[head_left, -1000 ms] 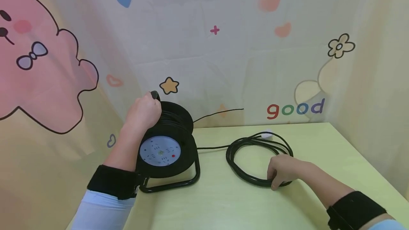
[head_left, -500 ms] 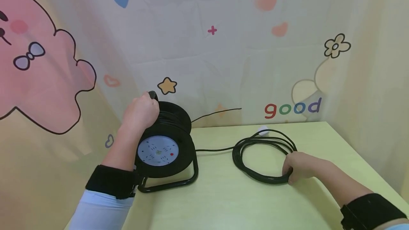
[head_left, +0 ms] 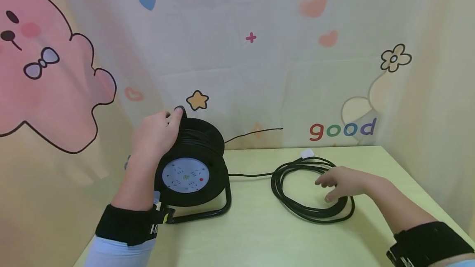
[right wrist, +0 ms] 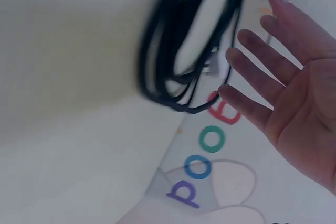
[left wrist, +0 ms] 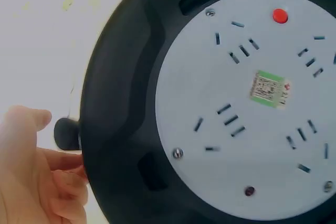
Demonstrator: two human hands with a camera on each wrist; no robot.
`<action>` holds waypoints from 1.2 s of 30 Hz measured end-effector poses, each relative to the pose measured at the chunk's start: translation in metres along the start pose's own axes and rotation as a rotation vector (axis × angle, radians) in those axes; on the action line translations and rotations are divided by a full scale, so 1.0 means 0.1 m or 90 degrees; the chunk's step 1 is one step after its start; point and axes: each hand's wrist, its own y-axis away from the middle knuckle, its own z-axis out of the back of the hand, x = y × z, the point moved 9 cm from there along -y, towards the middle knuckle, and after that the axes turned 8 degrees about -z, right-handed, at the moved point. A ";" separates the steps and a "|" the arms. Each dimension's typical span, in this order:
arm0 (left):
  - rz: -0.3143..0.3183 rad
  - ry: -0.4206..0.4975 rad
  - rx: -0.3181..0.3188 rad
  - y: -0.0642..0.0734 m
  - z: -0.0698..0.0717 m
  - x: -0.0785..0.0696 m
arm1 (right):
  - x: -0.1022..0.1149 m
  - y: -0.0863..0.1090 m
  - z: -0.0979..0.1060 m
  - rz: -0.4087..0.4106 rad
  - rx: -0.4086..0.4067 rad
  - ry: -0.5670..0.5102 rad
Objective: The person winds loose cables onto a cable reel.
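Note:
A black cable reel point(head_left: 219, 184) with a pale round socket face point(head_left: 185, 175) stands on its tubular frame, left of centre in the head view. My left hand point(head_left: 157, 135) is at its top handle. In the left wrist view, the fingers point(left wrist: 71, 187) curl beneath the handle end point(left wrist: 67, 134), and the thumb is raised off it. To the right lies a loose coil of black cable point(head_left: 277, 186), joined to the reel by one strand. My right hand point(head_left: 345, 182) hovers over its right side, fingers spread and holding nothing; the palm point(right wrist: 310, 114) shows in the right wrist view.
A white plug point(head_left: 307, 153) lies behind the coil, near the back edge of the pale yellow table point(head_left: 252, 234). A printed curtain point(head_left: 237, 77) hangs behind and at the sides. Another thin cable point(head_left: 252, 133) rises from the reel against the curtain.
My right hand held the coil, drew it rightward and has let go, its fingers now spread. The coil lies looser at its right side. My left hand has loosened on the reel handle.

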 end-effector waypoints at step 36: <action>0.165 0.165 0.297 1.13 -1.01 1.30 | 1.51 -1.58 -0.56 0.068 -0.097 0.003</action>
